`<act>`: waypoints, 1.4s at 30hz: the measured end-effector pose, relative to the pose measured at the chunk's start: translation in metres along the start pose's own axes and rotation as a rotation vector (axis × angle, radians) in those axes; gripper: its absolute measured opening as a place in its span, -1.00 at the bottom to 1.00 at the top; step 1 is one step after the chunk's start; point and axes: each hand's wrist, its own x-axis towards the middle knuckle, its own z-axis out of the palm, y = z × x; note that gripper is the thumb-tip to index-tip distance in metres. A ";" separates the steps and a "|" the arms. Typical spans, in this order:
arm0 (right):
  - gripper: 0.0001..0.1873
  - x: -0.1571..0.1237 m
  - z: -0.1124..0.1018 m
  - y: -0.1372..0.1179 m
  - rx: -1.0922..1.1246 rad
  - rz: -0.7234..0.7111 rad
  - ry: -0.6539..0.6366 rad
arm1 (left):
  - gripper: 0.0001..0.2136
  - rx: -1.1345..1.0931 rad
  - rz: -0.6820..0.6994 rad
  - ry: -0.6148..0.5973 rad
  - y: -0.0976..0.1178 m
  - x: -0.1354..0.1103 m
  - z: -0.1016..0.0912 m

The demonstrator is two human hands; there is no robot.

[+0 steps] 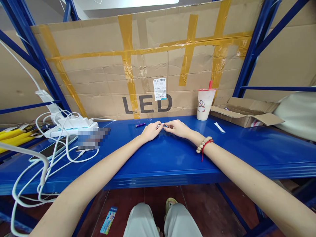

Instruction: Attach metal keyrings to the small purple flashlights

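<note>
My left hand [150, 131] and my right hand [177, 128] meet at the middle of the blue metal shelf [172, 158], fingers pinched together. Between them they grip a small silvery object [161, 125], too small to name; each hand has one end. A purple pen-like stick [140, 125] lies on the shelf just left of my left hand, untouched. My right wrist wears a bead bracelet with a red cord [204, 144].
A drink cup with a red straw [205, 103] stands behind my right hand. An open cardboard box [247, 113] lies at the right. A white power strip with tangled cables [71, 126] and a phone [53, 149] sit at the left. Taped cardboard marked LED [148, 65] backs the shelf.
</note>
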 end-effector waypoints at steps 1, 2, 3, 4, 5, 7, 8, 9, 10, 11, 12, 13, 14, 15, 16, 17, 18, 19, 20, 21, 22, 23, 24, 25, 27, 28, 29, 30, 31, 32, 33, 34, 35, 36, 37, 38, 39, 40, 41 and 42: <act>-0.68 0.000 0.000 0.000 -0.026 0.000 -0.003 | -0.68 0.007 0.004 -0.005 0.000 0.000 0.000; -0.69 -0.001 -0.001 -0.001 -0.048 -0.003 -0.009 | -0.69 0.015 0.009 -0.009 0.000 0.000 0.000; -0.69 -0.001 -0.002 -0.002 -0.064 -0.009 -0.014 | -0.69 0.022 0.014 -0.012 0.000 0.000 0.000; -0.70 -0.002 -0.002 -0.003 -0.073 -0.015 -0.016 | -0.69 0.028 0.019 -0.015 0.000 0.000 -0.001; -0.71 -0.002 -0.003 -0.003 -0.078 -0.020 -0.015 | -0.69 0.030 0.023 -0.016 0.000 0.000 -0.001; -0.72 -0.003 -0.004 -0.005 -0.088 -0.024 -0.011 | -0.68 0.027 0.027 -0.020 0.000 -0.001 -0.001; -0.73 -0.003 -0.004 -0.005 -0.096 -0.023 -0.007 | -0.68 0.021 0.027 -0.021 0.000 -0.001 -0.001; -0.74 -0.003 -0.004 -0.006 -0.107 -0.023 -0.001 | -0.67 0.015 0.027 -0.023 0.000 -0.001 -0.002; -0.74 -0.003 -0.004 -0.006 -0.116 -0.023 0.007 | -0.67 0.009 0.026 -0.024 0.000 -0.001 -0.002; -0.74 -0.003 -0.004 -0.006 -0.123 -0.024 0.015 | -0.67 0.004 0.027 -0.026 0.000 -0.001 -0.001; -0.74 -0.003 -0.004 -0.006 -0.124 -0.026 0.025 | -0.68 0.002 0.029 -0.025 -0.001 -0.001 -0.001; -0.75 -0.002 -0.004 -0.007 -0.119 -0.030 0.036 | -0.68 0.002 0.031 -0.023 -0.001 -0.001 -0.001; -0.76 -0.002 -0.004 -0.007 -0.110 -0.035 0.043 | -0.68 0.004 0.035 -0.020 -0.001 -0.001 -0.001; -0.77 -0.002 -0.004 -0.007 -0.097 -0.038 0.047 | -0.69 0.005 0.039 -0.017 -0.002 -0.001 0.000; -0.77 -0.002 -0.004 -0.007 -0.087 -0.040 0.050 | -0.69 0.006 0.042 -0.015 -0.002 -0.001 0.000; -0.77 -0.001 -0.004 -0.007 -0.079 -0.041 0.052 | -0.69 0.005 0.045 -0.015 -0.002 -0.001 0.000; -0.77 -0.001 -0.004 -0.007 -0.076 -0.044 0.055 | -0.69 0.002 0.045 -0.017 -0.002 -0.001 0.000; -0.77 -0.001 -0.004 -0.007 -0.077 -0.048 0.058 | -0.69 -0.002 0.045 -0.020 -0.002 -0.002 0.000; -0.76 -0.001 -0.004 -0.007 -0.079 -0.053 0.062 | -0.69 -0.008 0.044 -0.023 -0.001 -0.002 0.000; -0.75 -0.001 -0.004 -0.007 -0.080 -0.060 0.068 | -0.69 -0.016 0.045 -0.024 -0.001 -0.002 -0.001; -0.74 -0.001 -0.004 -0.007 -0.079 -0.066 0.072 | -0.69 -0.025 0.046 -0.023 -0.001 -0.002 -0.001; -0.73 -0.001 -0.004 -0.007 -0.075 -0.071 0.074 | -0.69 -0.037 0.049 -0.020 -0.001 -0.002 -0.001; -0.72 -0.001 -0.004 -0.006 -0.071 -0.073 0.075 | -0.69 -0.051 0.052 -0.016 -0.001 -0.002 -0.001; -0.71 -0.001 -0.004 -0.006 -0.066 -0.073 0.077 | -0.69 -0.068 0.055 -0.012 -0.002 -0.002 0.000; -0.70 0.000 -0.003 -0.006 -0.058 -0.071 0.090 | -0.70 -0.106 0.060 -0.002 -0.003 -0.001 0.001; -0.69 0.000 -0.003 -0.005 -0.058 -0.072 0.099 | -0.70 -0.122 0.062 0.002 -0.003 -0.001 0.001; -0.68 0.000 -0.003 -0.004 -0.061 -0.075 0.110 | -0.70 -0.136 0.064 0.007 -0.004 -0.001 0.002; -0.68 0.000 -0.002 -0.004 -0.065 -0.081 0.121 | -0.71 -0.145 0.065 0.012 -0.005 0.000 0.003; -0.68 0.001 -0.002 -0.003 -0.071 -0.089 0.132 | -0.71 -0.151 0.064 0.015 -0.005 0.000 0.003; -0.69 0.001 -0.002 -0.002 -0.077 -0.097 0.142 | -0.71 -0.153 0.062 0.017 -0.006 0.000 0.003; -0.69 0.001 -0.001 -0.002 -0.082 -0.104 0.151 | -0.71 -0.155 0.057 0.016 -0.006 0.000 0.004; -0.70 0.001 -0.001 -0.001 -0.086 -0.112 0.160 | -0.70 -0.158 0.052 0.016 -0.006 0.000 0.004; -0.70 0.001 -0.001 -0.001 -0.089 -0.117 0.170 | -0.69 -0.162 0.047 0.015 -0.006 0.001 0.004; -0.71 0.001 -0.001 -0.001 -0.090 -0.121 0.179 | -0.69 -0.167 0.043 0.014 -0.006 0.001 0.004; -0.71 0.001 0.000 -0.002 -0.089 -0.124 0.187 | -0.69 -0.172 0.042 0.015 -0.006 0.001 0.004; -0.71 0.001 0.000 -0.002 -0.088 -0.126 0.195 | -0.68 -0.176 0.043 0.018 -0.007 0.001 0.005; -0.72 0.001 0.000 -0.002 -0.087 -0.127 0.200 | -0.68 -0.178 0.046 0.019 -0.007 0.001 0.005; -0.71 0.000 0.000 -0.002 -0.088 -0.127 0.205 | -0.69 -0.180 0.050 0.020 -0.007 0.001 0.005; -0.71 0.000 0.000 -0.002 -0.089 -0.128 0.206 | -0.69 -0.180 0.054 0.021 -0.008 0.001 0.005; -0.71 0.000 0.000 -0.002 -0.092 -0.128 0.207 | -0.69 -0.181 0.058 0.021 -0.008 0.001 0.006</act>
